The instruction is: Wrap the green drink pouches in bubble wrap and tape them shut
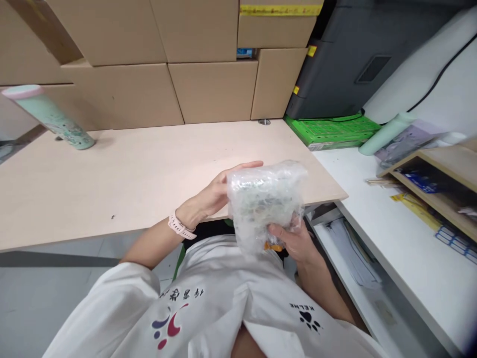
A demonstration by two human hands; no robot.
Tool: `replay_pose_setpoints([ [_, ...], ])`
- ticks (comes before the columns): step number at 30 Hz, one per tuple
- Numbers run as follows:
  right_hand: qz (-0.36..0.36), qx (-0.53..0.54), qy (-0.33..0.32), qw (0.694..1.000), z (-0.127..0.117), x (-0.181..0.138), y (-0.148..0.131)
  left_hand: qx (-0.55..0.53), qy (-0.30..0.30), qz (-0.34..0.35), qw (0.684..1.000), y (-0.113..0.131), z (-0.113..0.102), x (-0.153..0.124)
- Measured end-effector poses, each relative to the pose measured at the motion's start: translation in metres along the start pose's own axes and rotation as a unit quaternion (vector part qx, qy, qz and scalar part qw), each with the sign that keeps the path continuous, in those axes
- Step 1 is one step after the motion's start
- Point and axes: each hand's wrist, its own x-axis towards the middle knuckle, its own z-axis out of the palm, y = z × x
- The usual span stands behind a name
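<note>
A package in clear bubble wrap (266, 204) is in front of me over the table's front edge. Something pale green shows dimly through the layers; its kind cannot be made out. My right hand (296, 241) grips the lower right of the bundle, thumb on the near side. A small orange piece (274, 247) shows at the bottom by that thumb. On the left, my left hand (218, 194) lies along the far side of the bundle with its fingers stretched out, partly hidden behind the wrap. A pale pink band (181, 226) circles the left wrist.
Cardboard boxes (212, 92) line the back of the pale wooden table (149, 174). A mint-green cylinder with a pink top (55, 117) stands at the left. To the right are a green box (331, 133), a dark grey case (343, 64) and a wooden shelf unit (447, 164).
</note>
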Motion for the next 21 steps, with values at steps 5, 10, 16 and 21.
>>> replay_pose_setpoints([
  [5,-0.01,0.037,0.039,0.998,0.03,0.02,-0.018,0.106,0.094,-0.035,0.989,-0.013,0.03,-0.019],
  [10,-0.058,-0.126,0.096,0.986,0.036,0.054,-0.012,0.03,0.139,-0.067,0.988,-0.03,0.053,-0.012],
  [16,-0.27,-0.308,0.083,0.908,0.038,0.087,-0.019,0.09,0.192,-0.092,0.973,-0.063,0.046,-0.008],
  [21,-0.263,-0.324,-0.062,0.907,0.046,0.109,-0.018,0.185,0.225,-0.14,0.947,-0.063,0.045,-0.013],
])
